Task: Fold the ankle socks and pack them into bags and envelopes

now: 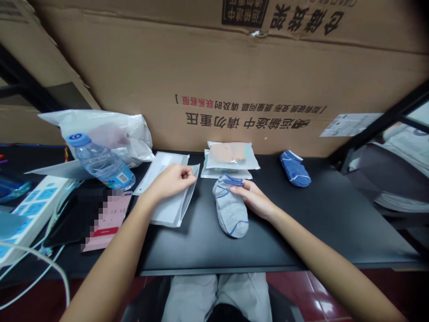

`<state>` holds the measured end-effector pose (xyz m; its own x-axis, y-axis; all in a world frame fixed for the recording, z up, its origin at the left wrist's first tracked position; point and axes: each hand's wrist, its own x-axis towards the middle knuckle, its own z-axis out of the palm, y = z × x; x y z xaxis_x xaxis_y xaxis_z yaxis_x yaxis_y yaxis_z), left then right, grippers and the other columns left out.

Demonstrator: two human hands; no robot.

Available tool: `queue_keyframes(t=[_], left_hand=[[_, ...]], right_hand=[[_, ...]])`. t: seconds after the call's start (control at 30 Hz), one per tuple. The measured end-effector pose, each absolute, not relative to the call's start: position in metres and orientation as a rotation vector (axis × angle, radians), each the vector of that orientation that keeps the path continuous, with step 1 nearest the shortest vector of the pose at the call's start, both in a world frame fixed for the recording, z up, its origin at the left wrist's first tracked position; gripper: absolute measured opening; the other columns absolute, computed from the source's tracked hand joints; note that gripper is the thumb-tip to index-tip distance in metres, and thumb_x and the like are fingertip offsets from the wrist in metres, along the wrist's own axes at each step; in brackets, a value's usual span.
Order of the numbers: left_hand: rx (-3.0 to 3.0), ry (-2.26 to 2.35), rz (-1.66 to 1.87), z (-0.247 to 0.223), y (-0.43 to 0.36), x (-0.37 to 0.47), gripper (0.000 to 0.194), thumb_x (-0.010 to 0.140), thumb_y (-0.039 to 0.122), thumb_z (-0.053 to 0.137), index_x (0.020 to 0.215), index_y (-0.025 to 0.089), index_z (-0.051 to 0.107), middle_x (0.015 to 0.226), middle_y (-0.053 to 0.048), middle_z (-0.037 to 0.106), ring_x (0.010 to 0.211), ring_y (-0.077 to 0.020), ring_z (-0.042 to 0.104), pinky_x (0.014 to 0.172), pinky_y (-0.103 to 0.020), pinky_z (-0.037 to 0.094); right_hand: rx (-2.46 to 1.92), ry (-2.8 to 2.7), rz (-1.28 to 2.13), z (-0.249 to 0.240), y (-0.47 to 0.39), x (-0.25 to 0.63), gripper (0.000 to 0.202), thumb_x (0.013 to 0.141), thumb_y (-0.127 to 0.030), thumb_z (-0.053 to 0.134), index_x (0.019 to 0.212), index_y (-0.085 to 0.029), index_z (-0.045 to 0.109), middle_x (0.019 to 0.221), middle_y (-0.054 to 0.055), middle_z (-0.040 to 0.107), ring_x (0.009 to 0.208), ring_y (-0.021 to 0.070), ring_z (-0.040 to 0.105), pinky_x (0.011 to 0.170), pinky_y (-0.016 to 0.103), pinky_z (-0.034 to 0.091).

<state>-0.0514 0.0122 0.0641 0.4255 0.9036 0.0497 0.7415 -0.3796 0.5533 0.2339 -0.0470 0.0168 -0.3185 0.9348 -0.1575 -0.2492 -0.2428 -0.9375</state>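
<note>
Grey socks with blue stripes (231, 208) are gripped at their cuffs by my right hand (253, 197), thumb on top, above the black table. My left hand (174, 181) is closed over a stack of frosted zip bags (167, 210); its fingers are curled at the upper edge of the top bag, and what they hold is hidden. Behind the grey socks lie filled clear bags (231, 156) with something peach-coloured inside. A folded pair of blue socks (295, 168) rests farther right on the table.
A water bottle (100, 161) leans at the left before a white plastic bag (134, 134). A phone (109, 219), a power strip (33, 210) and cables lie on the left. A large cardboard box (208, 67) stands along the back of the black table (268, 246).
</note>
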Motion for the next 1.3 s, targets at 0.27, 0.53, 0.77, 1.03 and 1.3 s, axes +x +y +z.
queue_keyframes(t=[0.27,0.53,0.77,1.03,1.3], left_hand=[[1.933,0.924,0.333,0.038,-0.010,-0.003,0.012,0.081,0.022,0.056,0.069,0.020,0.056,0.058,0.003,0.062,0.050,-0.0145,0.063,0.054,-0.024,0.043],[1.827,0.816,0.448,0.034,-0.010,0.001,0.020,0.095,0.027,0.054,0.076,0.019,0.054,0.067,0.001,0.063,0.059,-0.0139,0.064,0.059,-0.024,0.048],[1.771,0.808,0.448,0.035,-0.010,-0.002,0.019,0.094,0.029,0.058,0.078,0.019,0.056,0.064,0.002,0.061,0.058,-0.0128,0.061,0.056,-0.022,0.046],[1.747,0.796,0.508,0.042,-0.002,-0.009,0.023,0.092,0.027,0.058,0.071,0.019,0.053,0.062,0.002,0.059,0.054,-0.0096,0.054,0.054,-0.022,0.044],[1.807,0.861,0.706,0.048,-0.009,-0.003,0.024,0.091,0.025,0.058,0.068,0.019,0.055,0.059,0.003,0.050,0.056,-0.0099,0.046,0.055,-0.024,0.037]], right_hand=[[-0.986,-0.946,1.712,0.018,-0.047,0.240,0.027,0.065,-0.031,0.076,0.091,-0.023,0.074,0.093,0.003,0.079,0.092,0.0277,0.072,0.089,0.039,0.055],[-0.972,-1.241,1.685,0.018,-0.048,0.239,0.033,0.074,-0.038,0.077,0.103,-0.023,0.071,0.098,0.002,0.074,0.093,0.0246,0.067,0.091,0.037,0.050],[-1.079,-1.704,1.426,0.026,-0.053,0.235,0.033,0.089,-0.049,0.079,0.103,-0.022,0.066,0.090,0.000,0.067,0.078,0.0170,0.058,0.076,0.029,0.045],[-1.232,-1.724,1.215,0.015,-0.046,0.236,0.032,0.086,-0.048,0.080,0.098,-0.021,0.067,0.083,-0.001,0.065,0.070,0.0160,0.053,0.069,0.029,0.042],[-1.207,-1.869,1.187,0.015,-0.045,0.235,0.028,0.086,-0.046,0.080,0.088,-0.019,0.073,0.079,-0.001,0.068,0.075,0.0184,0.058,0.071,0.029,0.042]])
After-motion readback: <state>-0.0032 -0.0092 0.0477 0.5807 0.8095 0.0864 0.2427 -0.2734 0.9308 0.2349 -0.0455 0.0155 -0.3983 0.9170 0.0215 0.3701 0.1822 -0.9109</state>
